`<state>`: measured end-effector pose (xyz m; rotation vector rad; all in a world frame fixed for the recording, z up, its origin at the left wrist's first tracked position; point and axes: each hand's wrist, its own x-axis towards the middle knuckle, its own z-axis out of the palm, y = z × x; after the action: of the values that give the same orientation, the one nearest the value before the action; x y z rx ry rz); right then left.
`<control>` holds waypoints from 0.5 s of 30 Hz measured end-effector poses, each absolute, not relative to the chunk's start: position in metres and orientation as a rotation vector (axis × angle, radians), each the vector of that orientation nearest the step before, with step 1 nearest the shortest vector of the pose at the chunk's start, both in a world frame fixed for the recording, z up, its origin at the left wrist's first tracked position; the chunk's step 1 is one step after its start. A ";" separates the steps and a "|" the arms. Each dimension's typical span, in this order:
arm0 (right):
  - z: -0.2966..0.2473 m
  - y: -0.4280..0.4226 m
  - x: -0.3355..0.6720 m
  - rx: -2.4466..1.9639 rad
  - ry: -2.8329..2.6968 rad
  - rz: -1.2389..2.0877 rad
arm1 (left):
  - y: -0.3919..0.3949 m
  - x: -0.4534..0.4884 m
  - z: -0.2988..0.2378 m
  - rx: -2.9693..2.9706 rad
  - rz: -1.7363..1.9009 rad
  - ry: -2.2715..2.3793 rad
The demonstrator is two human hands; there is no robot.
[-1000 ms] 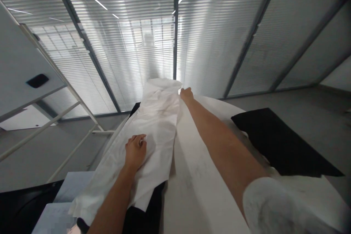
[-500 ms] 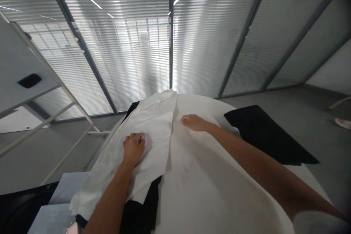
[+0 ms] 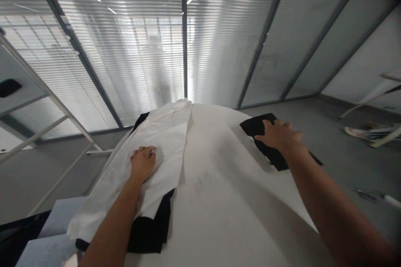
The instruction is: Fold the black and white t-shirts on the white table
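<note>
A white cloth, creased in places, lies over the left part of a white-covered rounded table. My left hand rests on this cloth with its fingers curled; what they hold, if anything, is hidden. Black fabric sticks out from under the cloth's near end, and a dark corner shows at its far left. On the right of the table, my right hand is over a separate black cloth, fingers spread. The hand and forearm cover part of that cloth.
Light grey-blue boxy objects sit at the lower left beside a black surface. A whiteboard stand is on the left. Glass panels with blinds rise behind the table. Objects lie on the floor at right.
My right hand has gone from near the white cloth's edge to the black cloth on the right, its fingers now spread. My left hand stays on the white cloth. The view has turned right.
</note>
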<state>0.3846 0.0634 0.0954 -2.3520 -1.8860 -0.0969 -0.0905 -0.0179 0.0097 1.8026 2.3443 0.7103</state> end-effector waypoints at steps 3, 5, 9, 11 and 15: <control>0.080 0.053 0.373 -2.606 -1.740 -0.052 | -0.018 -0.090 0.010 1.808 0.696 2.353; 0.073 0.052 0.365 -2.670 -1.764 -0.001 | -0.018 -0.090 0.010 1.815 0.686 2.360; 0.073 0.056 0.364 -2.692 -1.835 0.027 | -0.017 -0.090 0.010 1.809 0.666 2.367; 0.076 0.057 0.371 -2.649 -1.875 0.049 | -0.017 -0.091 0.009 1.809 0.662 2.365; 0.084 0.058 0.388 -2.542 -1.968 0.059 | -0.016 -0.092 0.007 1.811 0.668 2.356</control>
<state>0.3875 0.0576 0.0845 -2.5422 -1.9675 0.0585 -0.0924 -0.0156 0.0074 1.8107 2.3561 0.6680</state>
